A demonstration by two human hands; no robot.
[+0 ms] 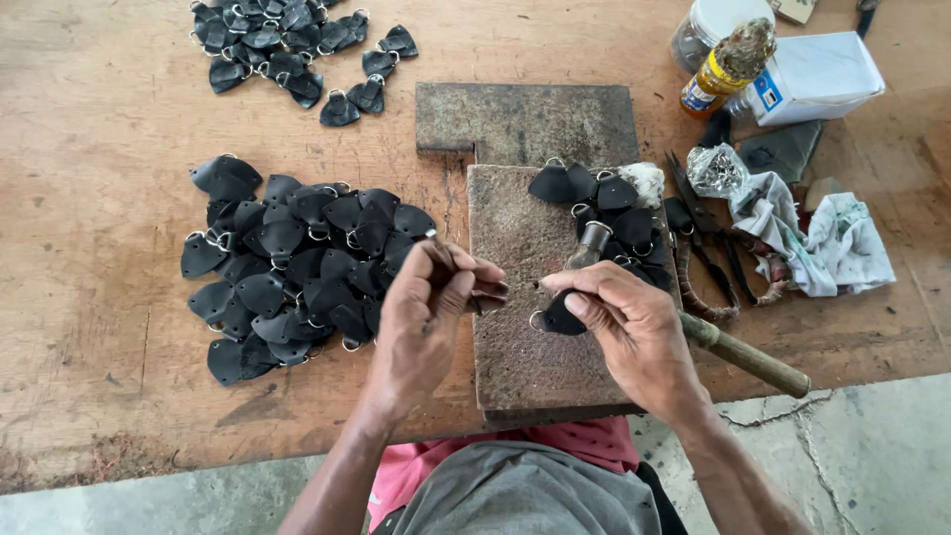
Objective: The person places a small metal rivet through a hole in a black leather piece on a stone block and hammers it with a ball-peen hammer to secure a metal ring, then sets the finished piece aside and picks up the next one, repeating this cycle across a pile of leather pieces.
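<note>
Pinched tight: left hand (426, 312) holds a thin dark rod-like tool, prob a punch or awl, btwn thumb and fingers, tip tilted up toward the far side. Right hand (634, 332) is closed round a hammer (594, 243) w/ a wooden handle (748, 357) poking out to the right, and its fingertips also press a black leather tab (560, 315) w/ a small metal ring down on the worn work block (520, 367). So the tab sits near the block's middle, under the right fingers, just right of the left hand.

Step in hand looks like positioning: piece pinned, tool not yet on it. Next move, by my read, calls for setting the tool tip square on the tab, keeping the pinning fingers out of the strike line, and freeing the hammer to swing.

Left on the wooden table (99, 119): big heap of tabs (287, 267); smaller heap (287, 45) far left. More tabs lie at the block's far end. Right side: scissors (708, 233), rags (822, 238), yellow bottle (728, 64), white box (817, 74).
</note>
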